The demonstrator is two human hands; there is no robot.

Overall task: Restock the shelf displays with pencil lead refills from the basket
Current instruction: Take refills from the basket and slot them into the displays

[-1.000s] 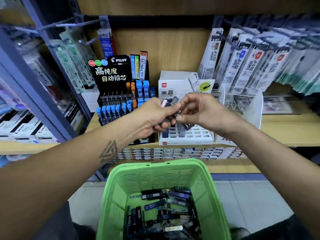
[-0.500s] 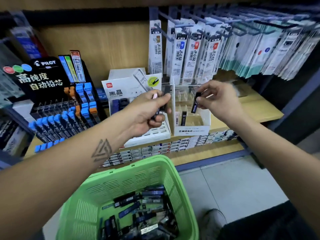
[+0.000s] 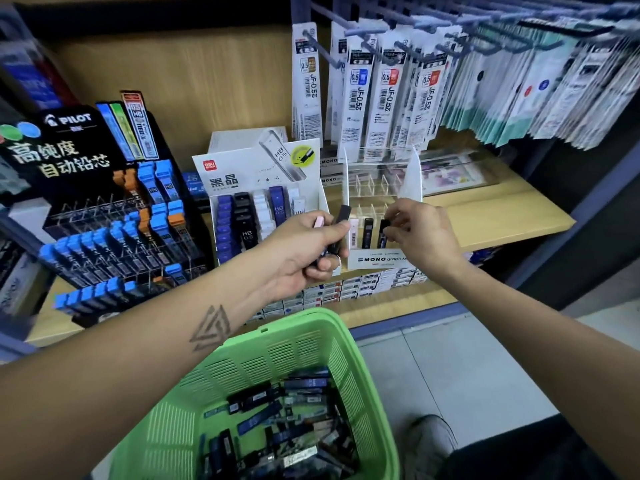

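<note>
Lowered since before: right hand (image 3: pixel 420 233) pinching refill (image 3: pixel 382 233) into MONO display (image 3: pixel 375 259). Left hand (image 3: pixel 308 251) gripping refills (image 3: pixel 341 220) beside it.

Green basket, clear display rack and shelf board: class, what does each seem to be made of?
Green basket: moulded plastic, judging by its slotted walls and slightly glossy rim.
Clear display rack: likely acrylic; the dividers are see-through.
Shelf board: pale wood grain, matt, probably laminate rather than solid wood.
</note>
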